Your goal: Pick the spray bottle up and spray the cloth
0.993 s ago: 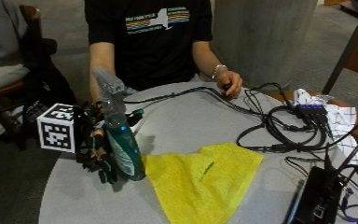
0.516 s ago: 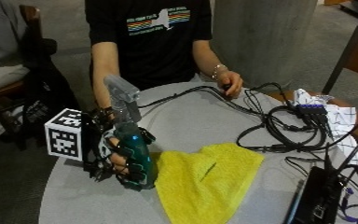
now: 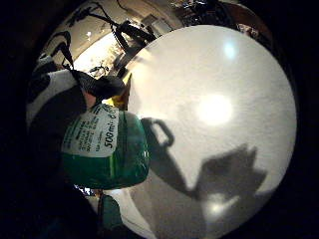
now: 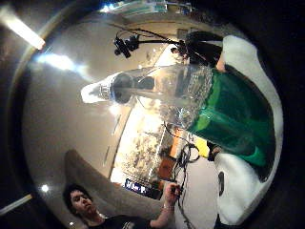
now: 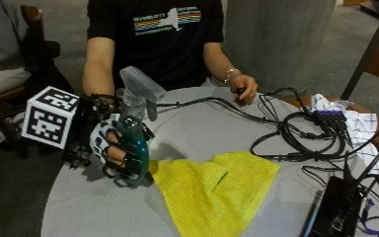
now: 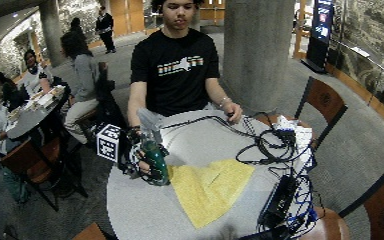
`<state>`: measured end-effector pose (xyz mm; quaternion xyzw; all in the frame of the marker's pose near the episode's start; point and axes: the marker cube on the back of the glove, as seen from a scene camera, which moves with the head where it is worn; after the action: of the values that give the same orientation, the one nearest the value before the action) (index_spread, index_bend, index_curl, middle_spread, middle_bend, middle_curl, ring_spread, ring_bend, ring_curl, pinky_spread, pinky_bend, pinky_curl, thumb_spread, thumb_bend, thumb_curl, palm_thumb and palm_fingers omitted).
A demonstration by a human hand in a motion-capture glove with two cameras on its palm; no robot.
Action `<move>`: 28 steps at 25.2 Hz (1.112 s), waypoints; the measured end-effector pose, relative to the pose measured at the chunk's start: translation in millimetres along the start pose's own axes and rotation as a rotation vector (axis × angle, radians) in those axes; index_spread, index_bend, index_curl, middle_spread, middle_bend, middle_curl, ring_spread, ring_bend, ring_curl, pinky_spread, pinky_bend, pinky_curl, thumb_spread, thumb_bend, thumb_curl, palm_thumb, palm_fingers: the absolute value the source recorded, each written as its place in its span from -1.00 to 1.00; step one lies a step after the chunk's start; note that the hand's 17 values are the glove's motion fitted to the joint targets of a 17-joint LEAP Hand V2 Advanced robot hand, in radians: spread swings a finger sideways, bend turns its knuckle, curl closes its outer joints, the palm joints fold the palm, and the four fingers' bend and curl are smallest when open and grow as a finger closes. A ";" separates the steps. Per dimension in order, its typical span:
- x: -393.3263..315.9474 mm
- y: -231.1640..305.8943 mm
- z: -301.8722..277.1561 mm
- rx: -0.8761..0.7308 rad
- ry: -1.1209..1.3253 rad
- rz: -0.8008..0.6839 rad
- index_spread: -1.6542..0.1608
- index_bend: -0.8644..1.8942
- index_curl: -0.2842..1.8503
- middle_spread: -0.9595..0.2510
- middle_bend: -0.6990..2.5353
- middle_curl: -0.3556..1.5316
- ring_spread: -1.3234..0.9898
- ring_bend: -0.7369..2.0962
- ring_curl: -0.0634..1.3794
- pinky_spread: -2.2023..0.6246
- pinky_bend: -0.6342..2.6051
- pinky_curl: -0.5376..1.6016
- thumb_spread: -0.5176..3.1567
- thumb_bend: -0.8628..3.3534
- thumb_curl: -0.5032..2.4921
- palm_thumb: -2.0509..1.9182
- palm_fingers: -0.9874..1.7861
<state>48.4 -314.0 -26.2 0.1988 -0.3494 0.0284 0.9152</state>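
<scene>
Fingers (image 5: 119, 157) curled round lower body of green spray bottle (image 5: 134, 146), clamped on it; gloved right hand (image 5: 110, 148) at table's near-left edge, w/ bottle roughly upright, tilted a little. Clear trigger head (image 5: 141, 90) up top, nozzle toward yellow cloth (image 5: 214, 193) side. Bottle base just beside cloth's left corner, seemingly just off the grey round table (image 5: 196, 123); contact w/ cloth can't be told. Cloth lying flat, spread on table in front of person, one corner hanging toward near edge. Little-finger palm view: bottle's green bottom (image 3: 107, 152) w/ white label reading "500 ml" close to palm, bare table surface (image 3: 214, 109) beyond, w/ shadows on it. Thumb palm view: clear neck and sprayer (image 4: 143, 90) sticking out from green body (image 4: 233, 124). Bare left hand (image 5: 243, 88) resting at far table edge, bracelet on wrist, touching black cables (image 5: 294, 133). Cables looped across table's right half; crumpled white checked paper (image 5: 347, 116) at right edge; black box-like device (image 5: 334, 207) near right-front edge. Wide view: same layout, bottle (image 6: 153, 161) in hand left of cloth (image 6: 208, 187).
</scene>
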 end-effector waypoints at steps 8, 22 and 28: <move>-20.2 -5.5 -27.0 -0.203 0.364 0.023 0.55 -0.29 -0.45 0.55 -0.41 -0.17 0.11 -0.14 -0.40 0.65 -0.36 -0.19 -0.36 -0.60 -0.31 0.58 0.50; -26.2 -10.4 -31.7 -0.420 0.760 0.100 0.56 -0.29 -0.45 0.55 -0.42 -0.17 0.10 -0.14 -0.40 0.63 -0.36 -0.17 -0.37 -0.60 -0.29 0.57 0.51; -25.2 -11.0 -35.5 -0.463 0.830 0.149 0.56 -0.29 -0.46 0.55 -0.42 -0.16 0.10 -0.14 -0.40 0.62 -0.36 -0.17 -0.37 -0.60 -0.28 0.57 0.51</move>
<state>53.8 -308.3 -70.4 -0.0640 0.0350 0.0923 0.9931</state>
